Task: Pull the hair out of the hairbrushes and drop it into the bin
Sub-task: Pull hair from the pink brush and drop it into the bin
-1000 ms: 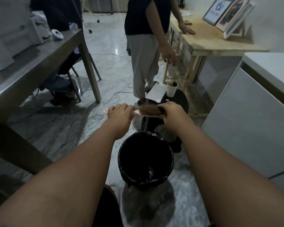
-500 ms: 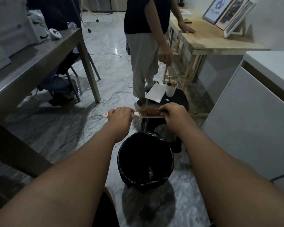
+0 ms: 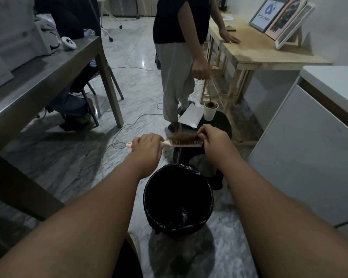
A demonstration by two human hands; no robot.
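A pink hairbrush [image 3: 184,144] is held level above and just beyond a round bin [image 3: 178,199] lined with a black bag. My left hand [image 3: 148,147] grips its handle. A clump of brown hair [image 3: 182,136] sits in the bristles, which point up. My right hand [image 3: 215,142] is at the far tip of the brush, its fingers pinching the right end of the hair clump. The inside of the bin is too dark to see into.
A black stool [image 3: 219,125] behind the bin carries a white cup [image 3: 210,112] and a white sheet [image 3: 190,116]. A person [image 3: 179,57] stands just beyond it holding sticks. A grey table [image 3: 38,81] is left, a white cabinet [image 3: 309,147] right, a wooden table [image 3: 259,51] behind.
My right hand has slid from covering the brush head to its far tip, baring the hair and bristles. Brush and left hand stay almost in place.
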